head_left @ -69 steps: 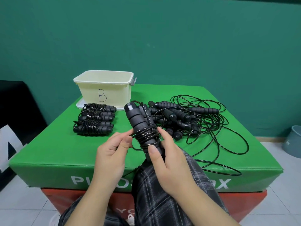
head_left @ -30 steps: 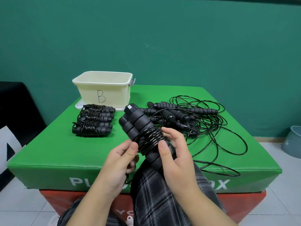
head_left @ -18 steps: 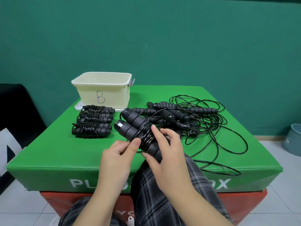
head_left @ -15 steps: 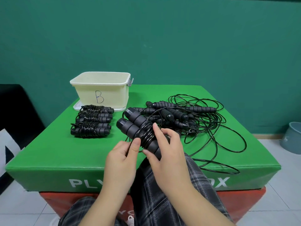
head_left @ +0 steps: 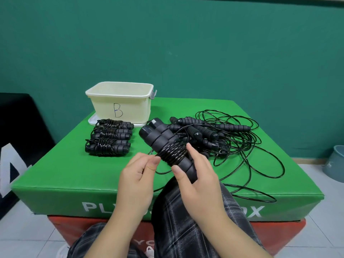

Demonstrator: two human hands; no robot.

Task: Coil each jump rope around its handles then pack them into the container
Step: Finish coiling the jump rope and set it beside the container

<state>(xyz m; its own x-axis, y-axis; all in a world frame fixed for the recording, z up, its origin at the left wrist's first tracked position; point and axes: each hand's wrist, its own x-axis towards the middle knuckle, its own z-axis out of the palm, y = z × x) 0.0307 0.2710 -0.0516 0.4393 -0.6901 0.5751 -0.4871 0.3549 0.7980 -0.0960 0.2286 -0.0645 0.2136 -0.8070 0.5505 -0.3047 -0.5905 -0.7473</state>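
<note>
On the far left of the green plyo box [head_left: 74, 174], three coiled jump ropes [head_left: 109, 139] lying side by side, unmoved from the earlier frames, just in front of the cream container [head_left: 121, 103] marked B, open-topped and standing on its lid [head_left: 93, 121] as before. Right of those, at the middle, left hand [head_left: 137, 175] with fingers curled, thumb and forefinger pinching the cord at the left edge of the wraps; half a second ago the same fingertips pressed against the handles, now drawn slightly away to the left with a short loop of cord trailing beneath. Beside it, held jump rope [head_left: 167, 148] with two black foam handles together, tilted up and to the left, cord wound in tight turns round the middle; more upright 2.3 s ago, since tipped lower toward the box. Next, right hand [head_left: 197, 174] gripping the lower end of the handles, thumb across the front, forefinger stretched up along the far side of the wraps, much as half a second ago. Farther right, loose pile of uncoiled jump ropes [head_left: 214, 135] with cords sprawled in wide loops to the box's right edge, unchanged. Far right on the floor, grey bucket [head_left: 335, 164], partly cut off. Below the hands, plaid trousers [head_left: 186, 220].
</note>
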